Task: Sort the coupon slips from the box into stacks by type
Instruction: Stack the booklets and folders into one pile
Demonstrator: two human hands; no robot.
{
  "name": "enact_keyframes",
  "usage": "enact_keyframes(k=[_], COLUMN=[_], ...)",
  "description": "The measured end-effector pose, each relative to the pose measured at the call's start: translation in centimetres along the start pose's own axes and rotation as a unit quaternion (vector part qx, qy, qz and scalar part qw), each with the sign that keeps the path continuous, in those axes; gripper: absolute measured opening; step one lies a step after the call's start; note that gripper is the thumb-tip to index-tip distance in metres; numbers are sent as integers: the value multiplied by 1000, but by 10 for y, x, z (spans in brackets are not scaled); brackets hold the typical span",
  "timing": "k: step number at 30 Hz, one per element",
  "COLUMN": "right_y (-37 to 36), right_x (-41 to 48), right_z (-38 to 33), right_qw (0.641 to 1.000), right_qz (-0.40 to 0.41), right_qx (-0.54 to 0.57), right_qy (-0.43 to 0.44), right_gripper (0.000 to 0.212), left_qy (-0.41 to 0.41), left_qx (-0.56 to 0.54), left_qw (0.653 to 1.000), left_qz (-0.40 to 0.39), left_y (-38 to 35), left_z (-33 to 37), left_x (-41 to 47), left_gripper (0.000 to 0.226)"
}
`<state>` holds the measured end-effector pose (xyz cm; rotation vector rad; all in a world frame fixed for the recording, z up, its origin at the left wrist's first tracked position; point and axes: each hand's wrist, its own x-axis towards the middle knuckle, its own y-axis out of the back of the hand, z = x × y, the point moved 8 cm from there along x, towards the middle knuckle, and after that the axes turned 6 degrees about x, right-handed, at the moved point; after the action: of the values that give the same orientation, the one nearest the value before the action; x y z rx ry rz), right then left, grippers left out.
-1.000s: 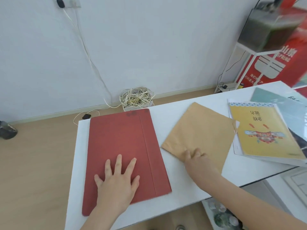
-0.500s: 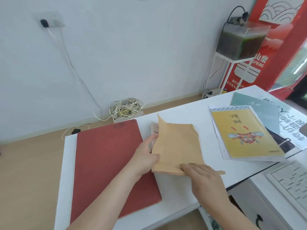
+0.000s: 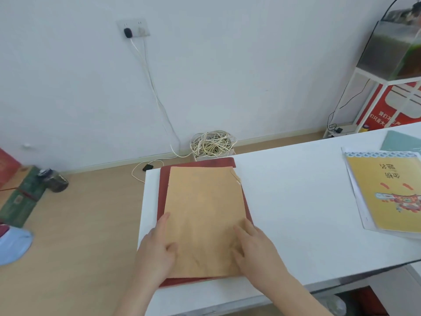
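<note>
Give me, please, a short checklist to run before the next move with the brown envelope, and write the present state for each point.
1. Brown envelope lies flat on the red folder: ok.
2. Both hands are on it, the left hand at its left edge with the thumb on top, the right hand flat on its lower right part: ok.
3. Envelope opening is free to reach in: cannot tell.
4. Coupon slips or their box are in view: not ok, neither is visible.
5. Room for stacks: white table surface shows between the folder and the yellow booklet: ok.
</note>
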<state>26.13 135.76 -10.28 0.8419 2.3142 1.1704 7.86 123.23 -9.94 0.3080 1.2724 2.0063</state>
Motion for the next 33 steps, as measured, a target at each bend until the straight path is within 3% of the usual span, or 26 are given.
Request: enact_keyframes(k=[2,5,7,11,13,17,21,28,33], right_y=[-3,-1,2,19,38,90,151,219,234], right_x=[5,17,22,9,-5,-30,-49,-76,-86], right_z=[-3,-3,-4,9,32,113,207,354,394], right_qw=[1000,1000,999,999,1000,992,969,904,876], right_qz=[-1,2,-10,-29,-30,-37,-11,85,130], right_qx=[-10,20,33,29,4,-63,-87,-29,-11], right_qy=[7,9,16,28,5,-107,-233,-418,-464], right_gripper=[21,40,50,56,56,64,82,92,88], left_qy=[3,40,46,47,-8,-191,-359,-386,-266], left_qx=[23,-39,-22,117,170,93,74,123,23], left_qw=[999,996,994,985,976,975,929,901,942], left_qz=[33,74,92,118,137,58,-48,-159,-202], left_y=[-6,-12,-17,-19,-16,-52,-128,-245,-273], left_z=[-1,-5,-5,4,27,117,230,364,418], left_x=[0,2,3,1,0,-6,-27,-32,-22], left_gripper=[60,54,55,63,70,43,36,45,57])
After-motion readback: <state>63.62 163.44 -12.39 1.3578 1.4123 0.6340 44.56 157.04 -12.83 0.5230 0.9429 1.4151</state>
